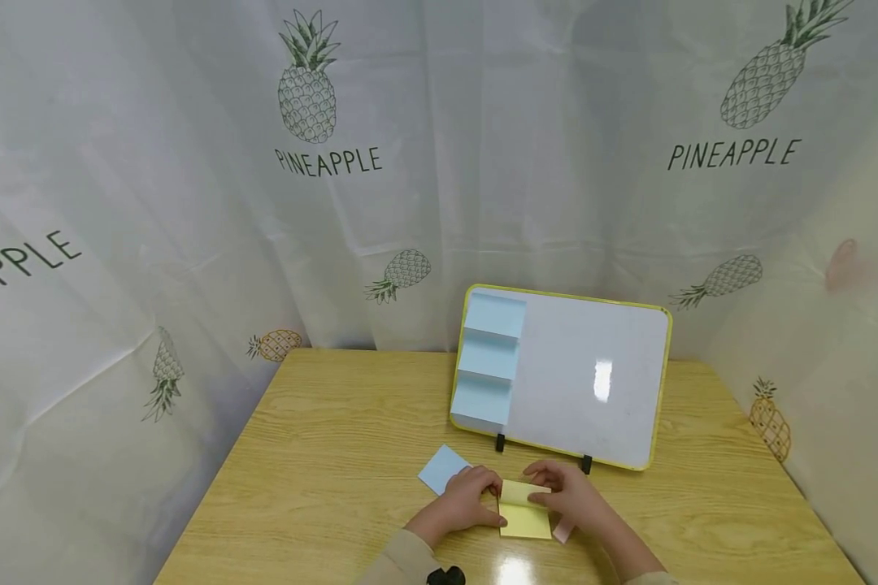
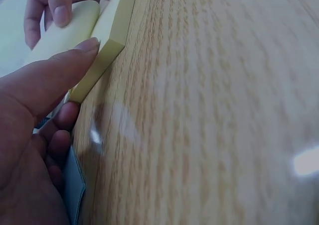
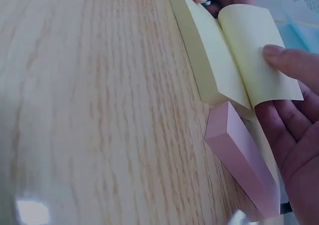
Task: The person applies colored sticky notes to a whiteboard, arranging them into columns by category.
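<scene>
A thick yellow sticky note pad (image 1: 525,525) lies on the table in front of the whiteboard. My left hand (image 1: 464,499) grips its left edge, thumb on top and fingers at the side. The top sheet (image 3: 249,51) is lifted and curls back from the pad, its far end still joined. My right hand (image 1: 572,496) pinches that sheet, thumb on one face and fingers behind. Beside the right hand stands a pink sticky note pad (image 3: 244,160), touching or nearly touching the yellow one. A blue sticky note pad (image 1: 441,468) lies partly hidden behind the left hand.
A yellow-framed whiteboard (image 1: 585,374) leans on black stand feet (image 1: 587,464) behind the hands. Three light blue sticky notes (image 1: 492,354) form a column down its left side. The wooden table (image 1: 322,455) meets a pineapple-print curtain (image 1: 483,162) at the back and sides.
</scene>
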Demonstrator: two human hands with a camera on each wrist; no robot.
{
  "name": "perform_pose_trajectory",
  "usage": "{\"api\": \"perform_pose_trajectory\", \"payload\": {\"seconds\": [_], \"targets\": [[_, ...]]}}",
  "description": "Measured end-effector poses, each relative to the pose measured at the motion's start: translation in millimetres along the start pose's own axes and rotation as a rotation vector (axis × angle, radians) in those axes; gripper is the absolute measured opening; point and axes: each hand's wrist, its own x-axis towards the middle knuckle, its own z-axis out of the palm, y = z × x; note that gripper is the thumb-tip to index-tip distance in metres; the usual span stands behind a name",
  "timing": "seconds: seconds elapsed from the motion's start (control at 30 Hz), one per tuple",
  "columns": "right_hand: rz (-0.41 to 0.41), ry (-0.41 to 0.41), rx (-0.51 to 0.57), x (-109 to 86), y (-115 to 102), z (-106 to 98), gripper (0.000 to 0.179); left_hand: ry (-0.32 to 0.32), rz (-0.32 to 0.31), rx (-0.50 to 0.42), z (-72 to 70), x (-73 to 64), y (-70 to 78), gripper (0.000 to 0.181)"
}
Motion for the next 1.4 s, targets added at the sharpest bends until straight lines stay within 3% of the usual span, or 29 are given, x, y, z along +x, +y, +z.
{"api": "perform_pose_trajectory", "payload": {"seconds": [0.33,0.5,0.83,1.4], "targets": [[0.074,0.172,0.14,7.1,3,2,0.035,-0.001,-0.031,-0.015,0.9,2.4,0.4,0.051],[0.114,0.253,0.178,9.3,-2,6,0.032,0.01,-0.036,0.014,1.3,1.9,3.0,0.048],[0.206,0.425,0.174,16.8,-3,11,0.022,0.013,-0.03,0.022,2.7,2.5,0.3,0.053],[0.22,0.536,0.194,22.1,-4,5,0.02,0.021,-0.041,0.004,1.5,4.3,2.6,0.04]]}}
